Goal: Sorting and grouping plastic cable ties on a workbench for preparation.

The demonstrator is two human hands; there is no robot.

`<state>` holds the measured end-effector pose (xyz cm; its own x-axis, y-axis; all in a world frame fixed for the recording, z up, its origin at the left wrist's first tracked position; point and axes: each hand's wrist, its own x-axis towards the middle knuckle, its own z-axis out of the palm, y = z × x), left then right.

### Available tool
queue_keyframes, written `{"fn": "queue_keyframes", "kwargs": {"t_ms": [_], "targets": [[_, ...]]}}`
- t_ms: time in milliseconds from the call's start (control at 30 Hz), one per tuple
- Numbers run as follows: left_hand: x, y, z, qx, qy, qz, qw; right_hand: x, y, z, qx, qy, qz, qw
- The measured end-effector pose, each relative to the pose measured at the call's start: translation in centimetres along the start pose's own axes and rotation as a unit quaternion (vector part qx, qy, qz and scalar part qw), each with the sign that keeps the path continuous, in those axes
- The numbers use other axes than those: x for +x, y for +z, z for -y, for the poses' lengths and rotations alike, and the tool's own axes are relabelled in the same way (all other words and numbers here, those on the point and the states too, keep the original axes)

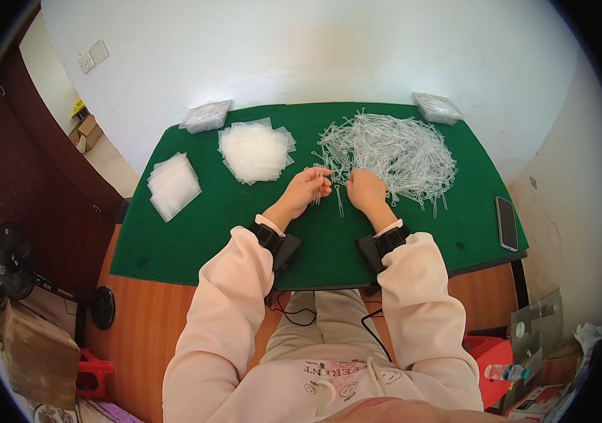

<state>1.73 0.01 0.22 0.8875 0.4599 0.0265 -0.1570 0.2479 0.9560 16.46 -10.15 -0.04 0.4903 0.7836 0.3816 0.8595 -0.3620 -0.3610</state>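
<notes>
A large heap of thin clear plastic sticks with looped ends lies on the green-covered table, right of the middle. My left hand is left of the heap, its fingers pinched round a few of these sticks, which poke out above and below. My right hand rests at the heap's near left edge, knuckles up and fingers curled down. Whatever it grips is hidden beneath it. Between my hands a loose stick lies on the cloth. To the left are a fanned pile of clear plastic bags and a smaller stack of bags.
Two clear packed boxes stand at the table's back edge, a left box and a right box. A phone lies near the right edge of the green tabletop. A black fan and red stools flank the table below.
</notes>
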Motion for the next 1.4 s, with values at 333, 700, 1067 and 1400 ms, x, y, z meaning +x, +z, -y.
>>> {"fn": "queue_keyframes", "kwargs": {"t_ms": [333, 700, 1067, 1400], "targets": [[0.1, -0.4, 0.1, -0.049, 0.020, -0.093, 0.994, -0.6, -1.5, 1.8, 0.022, -0.026, 0.137, 0.990], [-0.1, -0.3, -0.2, -0.055, 0.001, -0.067, 0.996, 0.3, -0.3, 1.3, 0.282, -0.025, 0.004, 0.959], [-0.1, -0.2, 0.1, -0.042, -0.017, 0.020, 0.999, 0.2, -1.1, 2.1, 0.564, 0.023, 0.092, 0.821], [-0.3, 0.0, 0.0, -0.012, -0.029, 0.036, 0.999, 0.3, 0.0, 1.8, 0.483, -0.060, 0.016, 0.874]]}}
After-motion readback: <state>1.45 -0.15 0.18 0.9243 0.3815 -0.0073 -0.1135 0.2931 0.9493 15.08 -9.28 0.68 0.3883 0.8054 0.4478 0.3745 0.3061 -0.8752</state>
